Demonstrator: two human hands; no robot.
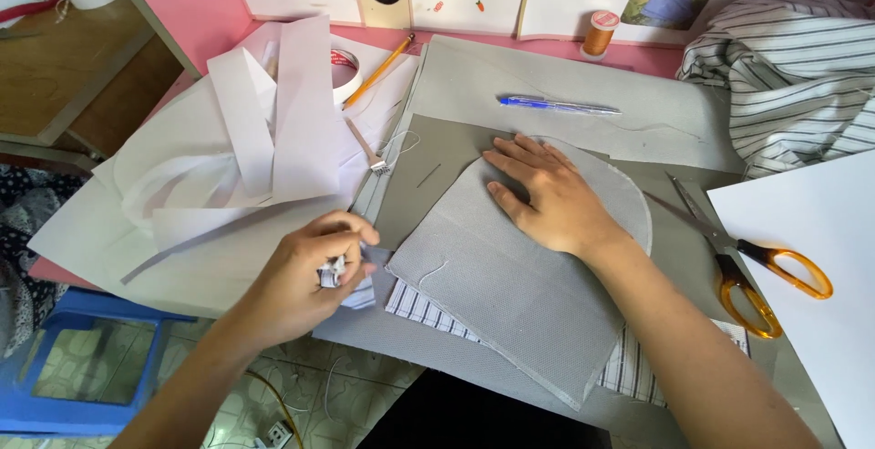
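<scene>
1. Grey mesh fabric (519, 276), cut with a rounded far edge, is laid over striped cloth (424, 308) on a grey board (565, 75) at the middle of the desk.
2. The right hand (547, 198) is pressed flat on the far part of the mesh, fingers spread and pointing left, nothing gripped.
3. The left hand (305, 276) is held at the near left corner of the mesh, its fingers pinched together on a small bunch of striped cloth.
4. The two hands are kept apart, left near, right farther.
5. Orange-handled scissors (752, 271) are seen to the right of the mesh, blades pointing far and left, beside a white sheet (811, 258).
6. A blue pen (556, 105) is placed on the board, beyond the right hand.
7. White paper strips (273, 121) are piled to the left, with a tape roll (344, 73) and a pencil (378, 71) at their far side.
8. An orange thread spool (599, 33) is stood at the far edge, and striped fabric (793, 75) is heaped at the far right.
9. A blue stool (82, 367) is seen below the desk at the near left.
</scene>
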